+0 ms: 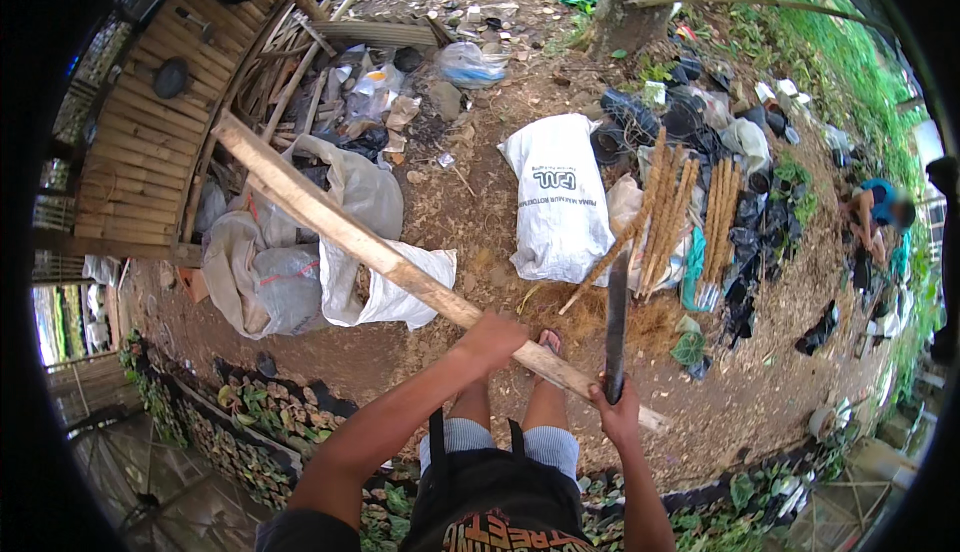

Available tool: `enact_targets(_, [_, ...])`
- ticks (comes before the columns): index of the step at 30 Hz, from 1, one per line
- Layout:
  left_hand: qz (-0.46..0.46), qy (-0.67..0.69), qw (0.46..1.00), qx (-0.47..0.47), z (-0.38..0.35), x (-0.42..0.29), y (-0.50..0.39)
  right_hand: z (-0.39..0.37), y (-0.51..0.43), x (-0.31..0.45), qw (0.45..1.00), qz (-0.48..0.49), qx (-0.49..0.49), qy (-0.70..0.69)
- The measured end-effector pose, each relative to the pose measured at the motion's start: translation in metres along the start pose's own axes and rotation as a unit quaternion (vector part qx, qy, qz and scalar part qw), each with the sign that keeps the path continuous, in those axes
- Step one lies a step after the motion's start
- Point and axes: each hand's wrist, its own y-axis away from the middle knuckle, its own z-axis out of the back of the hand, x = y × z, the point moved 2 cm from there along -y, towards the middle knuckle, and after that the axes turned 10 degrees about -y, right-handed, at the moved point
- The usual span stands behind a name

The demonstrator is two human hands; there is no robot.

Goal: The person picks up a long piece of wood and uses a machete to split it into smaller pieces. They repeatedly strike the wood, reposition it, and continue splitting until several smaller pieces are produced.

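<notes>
A long, pale wooden plank (360, 240) slants across the view in front of my body, from the upper left to the lower right. My left hand (493, 339) is wrapped around it a little beyond its middle. My right hand (619, 409) grips the dark handle of a machete (617, 319), whose blade points away from me. That hand is right beside the plank's lower end; whether it also touches the wood cannot be told. Below the plank, my sandalled foot (550, 340) stands on the bare soil.
Ahead lies a stuffed white woven sack (561, 199); to its right are fibre-wrapped poles (664, 214) and black plastic pots (630, 113). Open sacks (255, 274) stand at left near a bamboo wall (154, 124). A tree trunk (637, 4) rises beyond. Another person (874, 207) crouches far right.
</notes>
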Motion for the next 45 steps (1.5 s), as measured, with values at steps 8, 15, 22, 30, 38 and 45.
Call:
enact_targets(8, [0.116,0.006,0.992,0.051,-0.029,-0.003,0.031,-0.010,-0.046,-0.018,0.991,0.026,0.112,0.068])
enact_targets(15, [0.189,-0.030,0.981,0.029,-0.081,-0.040,0.020,0.021,-0.065,-0.035,0.985,0.014,0.171,0.025])
enact_targets(22, [0.251,0.131,0.954,0.100,-0.117,-0.062,0.014,0.036,-0.094,-0.014,0.978,0.044,0.205,-0.004])
enact_targets(30, [0.260,0.089,0.956,0.097,-0.082,-0.065,0.005,0.035,-0.099,-0.007,0.974,0.111,0.189,0.065])
enact_targets(38, [0.244,-0.087,0.959,0.112,-0.055,-0.023,-0.010,0.006,-0.100,-0.018,0.990,0.107,0.088,-0.006])
enact_targets(45, [0.220,-0.165,0.954,0.118,-0.047,0.064,-0.032,0.014,-0.097,-0.011,0.997,0.072,-0.001,-0.016])
